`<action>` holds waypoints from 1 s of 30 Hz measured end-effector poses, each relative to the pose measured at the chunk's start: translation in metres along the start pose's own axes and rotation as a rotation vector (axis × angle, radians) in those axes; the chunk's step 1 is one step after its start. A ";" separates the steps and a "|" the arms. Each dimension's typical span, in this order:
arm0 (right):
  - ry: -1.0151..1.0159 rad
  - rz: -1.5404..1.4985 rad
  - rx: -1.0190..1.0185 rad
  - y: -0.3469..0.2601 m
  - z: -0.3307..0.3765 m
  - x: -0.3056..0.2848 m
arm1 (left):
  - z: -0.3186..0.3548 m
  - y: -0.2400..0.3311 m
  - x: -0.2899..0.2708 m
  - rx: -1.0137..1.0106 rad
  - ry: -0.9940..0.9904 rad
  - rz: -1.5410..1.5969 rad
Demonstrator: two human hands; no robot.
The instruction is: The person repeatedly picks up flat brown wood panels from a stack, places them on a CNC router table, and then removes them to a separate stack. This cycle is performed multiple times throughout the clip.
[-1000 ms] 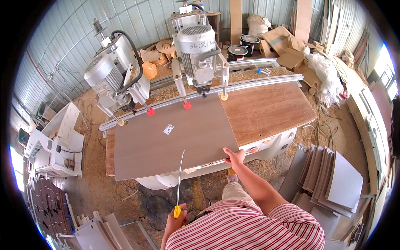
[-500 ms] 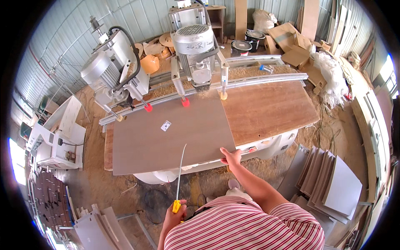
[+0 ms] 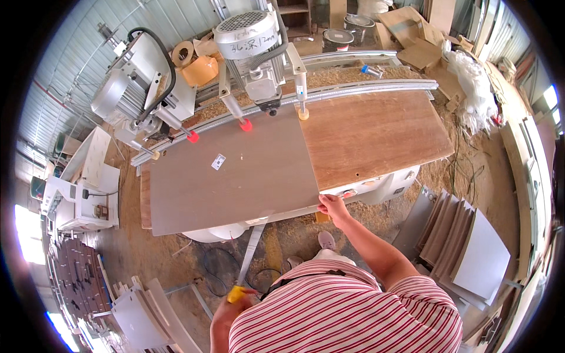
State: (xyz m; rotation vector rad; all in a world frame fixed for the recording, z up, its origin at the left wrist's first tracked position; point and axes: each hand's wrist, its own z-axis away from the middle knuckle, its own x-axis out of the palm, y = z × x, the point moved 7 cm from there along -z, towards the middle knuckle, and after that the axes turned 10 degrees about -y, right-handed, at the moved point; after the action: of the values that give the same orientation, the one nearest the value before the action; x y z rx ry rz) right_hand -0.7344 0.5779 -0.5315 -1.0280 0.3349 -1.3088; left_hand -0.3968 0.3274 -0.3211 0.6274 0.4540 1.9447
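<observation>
My left hand point(image 3: 225, 310) is wrapped round the yellow handle of an air blow gun point(image 3: 236, 293). Its long thin metal nozzle, smeared by motion, reaches toward the near edge of a grey-brown panel point(image 3: 259, 170). The panel lies flat on the wooden machine table, with a small white label point(image 3: 218, 162) on it. At the panel's near right corner, my right hand point(image 3: 333, 207) has its fingers closed on the edge. Two red-tipped rods point(image 3: 245, 125) and a pale-tipped rod point(image 3: 303, 113) come down along the panel's far side.
Two drilling motors point(image 3: 247, 41) stand over the far side. Bare brown board point(image 3: 371, 135) covers the table's right part. Stacked panels point(image 3: 465, 247) lean at the right, more panels point(image 3: 144, 317) at the lower left. Cables point(image 3: 220, 273) and sawdust lie on the floor.
The blow gun's nozzle has swung down from above the panel to its near edge. My right hand has closed on the panel's corner. The head view has shifted.
</observation>
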 end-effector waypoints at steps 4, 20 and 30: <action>-0.043 0.044 0.027 -0.004 -0.002 -0.006 | -0.007 -0.020 -0.067 0.221 0.072 0.408; -0.197 0.099 0.084 -0.026 -0.015 -0.015 | -0.027 0.003 -0.014 0.238 0.242 0.205; -0.376 0.086 0.219 -0.004 -0.018 0.019 | -0.167 -0.011 -0.020 0.712 0.526 0.345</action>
State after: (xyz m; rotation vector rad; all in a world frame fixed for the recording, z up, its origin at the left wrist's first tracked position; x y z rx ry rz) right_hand -0.7441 0.5535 -0.5321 -1.0355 -0.0484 -1.0232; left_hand -0.4829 0.3066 -0.4642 0.6514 1.4910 2.2657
